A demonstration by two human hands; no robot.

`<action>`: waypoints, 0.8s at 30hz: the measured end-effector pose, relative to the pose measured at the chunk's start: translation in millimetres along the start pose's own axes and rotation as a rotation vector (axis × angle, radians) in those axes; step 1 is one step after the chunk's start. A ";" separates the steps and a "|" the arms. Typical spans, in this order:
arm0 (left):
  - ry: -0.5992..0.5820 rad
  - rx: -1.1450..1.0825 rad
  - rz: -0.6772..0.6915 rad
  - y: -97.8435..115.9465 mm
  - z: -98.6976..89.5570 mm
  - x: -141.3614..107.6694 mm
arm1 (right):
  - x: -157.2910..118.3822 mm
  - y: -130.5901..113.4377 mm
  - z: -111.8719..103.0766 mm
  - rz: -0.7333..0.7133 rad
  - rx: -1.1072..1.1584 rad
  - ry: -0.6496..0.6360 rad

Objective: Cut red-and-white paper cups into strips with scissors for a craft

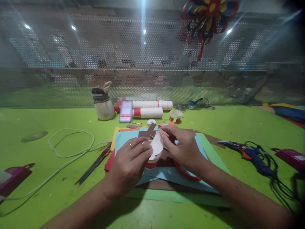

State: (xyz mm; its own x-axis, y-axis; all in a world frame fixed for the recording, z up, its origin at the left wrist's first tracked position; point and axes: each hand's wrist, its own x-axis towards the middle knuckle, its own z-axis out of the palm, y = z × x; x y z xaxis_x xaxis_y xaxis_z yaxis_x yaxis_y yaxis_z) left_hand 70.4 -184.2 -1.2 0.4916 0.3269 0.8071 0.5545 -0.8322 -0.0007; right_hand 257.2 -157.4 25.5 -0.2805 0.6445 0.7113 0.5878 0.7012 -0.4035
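Observation:
A small red-and-white paper cup (152,163) is in the grip of my left hand (130,162), whose fingers wrap its left side and rim. A white paper piece (157,144) with a narrow upper end lies across the top of the cup. My right hand (182,144) pinches the upper end of that piece between thumb and fingers. Beneath my right hand rest scissors with red handles (186,175), partly hidden. Both hands are over a stack of coloured sheets, with a light blue sheet (164,173) and a brown one below.
A glue gun (254,160) with its cable lies to the right, a utility knife (95,162) and white cable (69,156) to the left. Behind are a bottle (104,106), a phone (126,111), stacked paper cups (150,113) and a cut cup (175,116), before a perforated panel (143,79).

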 end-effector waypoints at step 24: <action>0.330 -0.773 -1.126 -18.2 -13.2 2.3 | -8.1 4.4 11.5 -0.124 0.007 -0.220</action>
State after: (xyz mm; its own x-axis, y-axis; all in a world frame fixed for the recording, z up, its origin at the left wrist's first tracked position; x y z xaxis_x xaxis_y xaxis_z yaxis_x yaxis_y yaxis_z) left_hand 52.6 -174.3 8.5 -0.2011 0.9453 0.2569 -0.0169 -0.2655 0.9640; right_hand 253.3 -156.0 11.3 -0.5086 0.6039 0.6136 0.5336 0.7804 -0.3258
